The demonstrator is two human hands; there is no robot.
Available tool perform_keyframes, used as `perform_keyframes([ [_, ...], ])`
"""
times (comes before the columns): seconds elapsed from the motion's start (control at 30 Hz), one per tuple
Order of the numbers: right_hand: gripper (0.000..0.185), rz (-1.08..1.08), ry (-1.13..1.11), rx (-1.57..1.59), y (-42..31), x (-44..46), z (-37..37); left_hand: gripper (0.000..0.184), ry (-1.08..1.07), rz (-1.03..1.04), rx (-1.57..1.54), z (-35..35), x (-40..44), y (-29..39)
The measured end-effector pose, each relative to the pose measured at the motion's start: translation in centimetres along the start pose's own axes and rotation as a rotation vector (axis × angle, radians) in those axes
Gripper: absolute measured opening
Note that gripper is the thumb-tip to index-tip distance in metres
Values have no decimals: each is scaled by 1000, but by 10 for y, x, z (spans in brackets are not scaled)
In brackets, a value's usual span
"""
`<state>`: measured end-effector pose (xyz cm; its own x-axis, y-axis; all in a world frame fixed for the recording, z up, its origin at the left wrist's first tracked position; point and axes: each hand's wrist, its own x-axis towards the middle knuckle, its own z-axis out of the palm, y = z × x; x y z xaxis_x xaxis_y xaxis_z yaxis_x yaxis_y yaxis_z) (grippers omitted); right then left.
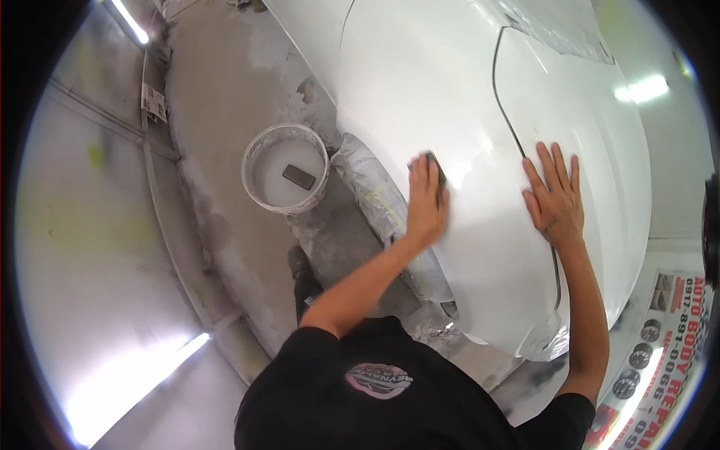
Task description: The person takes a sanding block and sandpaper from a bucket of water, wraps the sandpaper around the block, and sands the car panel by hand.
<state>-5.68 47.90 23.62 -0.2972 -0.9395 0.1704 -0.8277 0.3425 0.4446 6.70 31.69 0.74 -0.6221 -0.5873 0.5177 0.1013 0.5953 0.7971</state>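
Note:
My left hand [426, 206] presses a dark sanding block [440, 176] flat against the white car panel [427, 82]. Its fingers lie over the block, and a little motion blur softens them. Further right, my right hand [556, 199] rests on the same white bodywork with fingers spread, palm down, beside the dark panel seam [506, 112]. Nothing shows in that hand. To the left of the car stands a white bucket [250, 184] with cloudy liquid; another dark block [298, 176] is inside it.
Wrinkled plastic covering [375, 191] wraps a part along the car's near side. More clear film [562, 34] lies at the top. A pale wall [97, 225] with light tubes runs down the left. At lower right hangs an auto body repair banner [667, 330].

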Motion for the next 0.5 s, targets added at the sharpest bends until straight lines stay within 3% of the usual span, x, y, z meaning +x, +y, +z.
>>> perform_keyframes([
  [0.07,56,0,18,1,-1,3,3,58,118,-97,43,1,64,-53],
  [0.13,56,-12,42,-6,1,0,5,53,241,-409,-156,-8,138,-123],
  [0.23,56,-15,37,-31,-2,1,0,55,-63,-425,146,-24,156,-160],
  [0.27,56,-15,49,-31,-2,3,2,57,222,-456,-60,1,129,-142],
  [0.4,55,-15,21,-26,1,2,5,67,36,-288,-71,6,-12,-3],
  [0.47,56,-21,4,-29,1,1,5,67,48,-201,-93,5,-4,-33],
  [0.5,56,-28,13,-43,3,0,9,66,86,-278,-85,1,22,-55],
])
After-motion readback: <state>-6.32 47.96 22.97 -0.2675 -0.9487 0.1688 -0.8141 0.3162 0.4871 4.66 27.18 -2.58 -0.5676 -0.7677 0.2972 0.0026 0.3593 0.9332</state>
